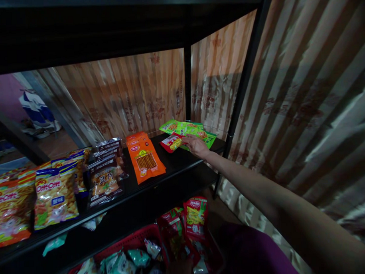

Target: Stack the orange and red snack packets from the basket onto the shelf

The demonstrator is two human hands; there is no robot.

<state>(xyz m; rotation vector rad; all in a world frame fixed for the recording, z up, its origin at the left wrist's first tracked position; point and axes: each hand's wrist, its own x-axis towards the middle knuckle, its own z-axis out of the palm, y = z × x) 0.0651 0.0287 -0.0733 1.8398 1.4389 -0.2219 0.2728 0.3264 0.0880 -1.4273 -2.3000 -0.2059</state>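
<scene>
My right hand [197,145] reaches onto the black shelf and grips the edge of a small red-and-yellow snack bag [172,142]. Behind and beneath that hand lie several overlapping green snack bags [197,129]. To the left is a stack of orange snack bags [145,158]. Low in the view, my left hand [181,269] is a dark shape at a red basket [215,255] of red snack bags [195,216]; its fingers are too dark to make out.
Brown-and-clear packs [106,175] and yellow-orange snack bags [55,197] line the shelf [177,165] leftward. A second red basket [114,245] holds teal and white packets. A black post [243,79] stands right of the shelf, before a pleated curtain [303,96]. Another shelf [121,27] hangs overhead.
</scene>
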